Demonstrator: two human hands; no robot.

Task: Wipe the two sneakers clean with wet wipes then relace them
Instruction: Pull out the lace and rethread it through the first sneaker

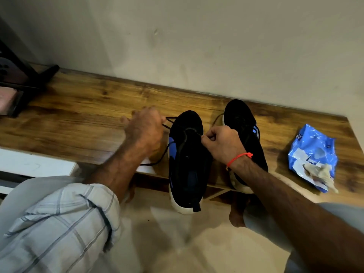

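Two black knit sneakers with blue side panels and white soles, side by side on a long wood-grain shelf (82, 107) against a pale wall, toes toward 12 o'clock, heels overhanging the near edge at 6 o'clock. Left sneaker (186, 160) between the hands; right sneaker (243, 131) just beside it at 3 o'clock, partly behind the right forearm.

Thin black shoelace (164, 154) threaded across the throat of the left sneaker, its two ends running out to opposite sides, roughly along the 9-to-3 line and so across the shoe's long 12-to-6 axis. Left hand (144, 133) at 9 o'clock of the toe, blurred, fingertips closed on one lace end near the upper edge of the shoe; a slack loop trailing down from there toward 7 o'clock. Right hand (223, 144) at 3 o'clock of the throat, curled into a loose fist, thumb and forefinger pinched on the other lace end right at the eyelet row. Red thread bracelet (239, 157) on that wrist.

Judged step: lacing the left sneaker, with the right hand nearer the eyelets and better placed to feed an end through, the left hand set to pull slack sideways. Lacing state of the right sneaker hard to tell.

Crumpled blue wet-wipe packet (312, 152) well apart at 3 o'clock, a used, greyed wipe (320, 173) on its near end.
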